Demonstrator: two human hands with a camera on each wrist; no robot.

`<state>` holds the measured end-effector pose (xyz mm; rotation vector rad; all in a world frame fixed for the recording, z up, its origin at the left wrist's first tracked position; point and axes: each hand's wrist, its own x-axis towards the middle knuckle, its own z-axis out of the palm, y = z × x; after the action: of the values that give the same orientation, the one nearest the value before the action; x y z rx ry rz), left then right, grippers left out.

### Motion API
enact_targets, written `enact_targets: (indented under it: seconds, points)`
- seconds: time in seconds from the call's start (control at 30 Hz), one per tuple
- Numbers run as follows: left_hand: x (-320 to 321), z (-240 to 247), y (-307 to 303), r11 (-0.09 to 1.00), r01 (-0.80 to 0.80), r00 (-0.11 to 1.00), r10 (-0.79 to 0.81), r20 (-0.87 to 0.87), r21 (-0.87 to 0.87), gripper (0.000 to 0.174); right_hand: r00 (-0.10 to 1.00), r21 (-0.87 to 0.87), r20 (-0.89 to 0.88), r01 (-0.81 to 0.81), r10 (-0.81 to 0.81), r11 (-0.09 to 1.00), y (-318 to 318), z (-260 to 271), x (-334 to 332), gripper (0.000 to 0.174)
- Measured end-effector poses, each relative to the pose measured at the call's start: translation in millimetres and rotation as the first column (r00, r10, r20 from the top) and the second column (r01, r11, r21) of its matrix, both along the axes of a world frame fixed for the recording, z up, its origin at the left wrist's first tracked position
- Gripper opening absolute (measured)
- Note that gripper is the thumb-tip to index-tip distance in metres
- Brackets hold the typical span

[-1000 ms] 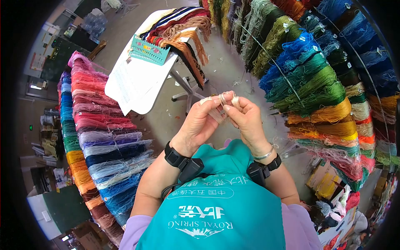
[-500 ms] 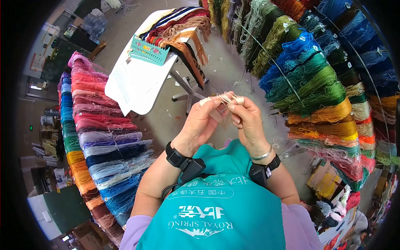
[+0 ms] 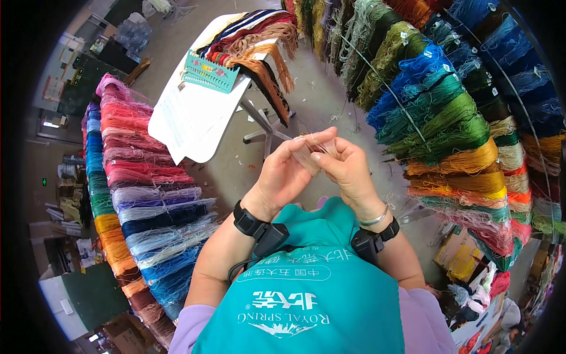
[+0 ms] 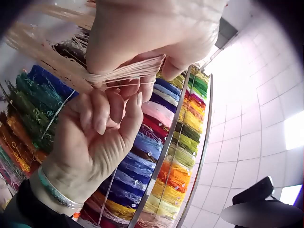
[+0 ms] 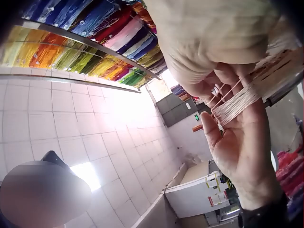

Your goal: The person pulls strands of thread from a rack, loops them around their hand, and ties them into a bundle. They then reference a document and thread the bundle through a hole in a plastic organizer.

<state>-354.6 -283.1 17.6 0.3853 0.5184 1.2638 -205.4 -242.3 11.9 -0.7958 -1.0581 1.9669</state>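
Both hands meet in front of the apron around a bundle of pale cream-pink thread (image 3: 305, 158). My left hand (image 3: 280, 176) has the strands looped across its fingers, and they run taut from near its thumb in the right wrist view. With curled fingers, my right hand (image 3: 349, 172) grips the same strands, its thumb pointing toward the left fingers. In the left wrist view the thread (image 4: 126, 71) spreads flat between the hands, and a longer length trails off to the upper left. The fingertips partly hide one another.
Racks of coloured thread stand at the left (image 3: 150, 171) and right (image 3: 448, 112). Ahead is a white table (image 3: 203, 127) bearing a teal spiral-bound booklet (image 3: 211, 72), printed sheets and laid-out skeins (image 3: 253, 35). Thread scraps lie on the floor.
The right fingers opened the strands out sideways, then came back toward the left hand. Pale loops that showed on top of the fingertips now stretch below the fingers, between the hands.
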Motion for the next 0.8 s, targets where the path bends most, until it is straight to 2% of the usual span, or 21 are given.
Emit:
enact_targets:
  seconds: [0.1,0.4,0.6,0.63,0.7,0.8]
  points:
    - [-1.0,-3.8,0.8,0.999,0.038,0.997,-0.035,-0.073,0.039,0.057,0.999,0.004,0.046,-0.002,0.002,1.0,-1.8,-0.2,-2.1,0.013]
    - [-4.3,-1.6,2.6,0.989,0.136,0.989,-0.139,0.049,0.057,0.059,0.994,-0.107,-0.113,-0.022,0.009,0.994,1.8,-8.0,3.5,0.007]
    - [-3.4,1.3,3.2,0.994,0.109,0.994,-0.109,0.023,0.02,0.059,0.992,-0.091,-0.128,-0.002,-0.01,0.996,1.1,-10.3,3.8,0.006]
    - [-3.2,1.0,3.4,0.995,0.098,0.995,-0.098,0.01,0.014,0.059,0.994,-0.079,-0.104,0.005,-0.013,0.997,1.1,-9.5,4.0,0.002]
    - [-3.3,-0.6,3.3,0.997,0.076,0.997,-0.076,-0.016,0.003,0.059,0.998,-0.056,-0.058,0.017,-0.02,0.998,0.9,-7.7,4.2,0.009]
    - [-3.3,-1.4,3.1,0.999,0.046,0.998,-0.047,-0.032,-0.011,0.059,0.999,-0.077,-0.02,0.047,-0.048,0.996,-1.8,-2.6,3.9,0.006]
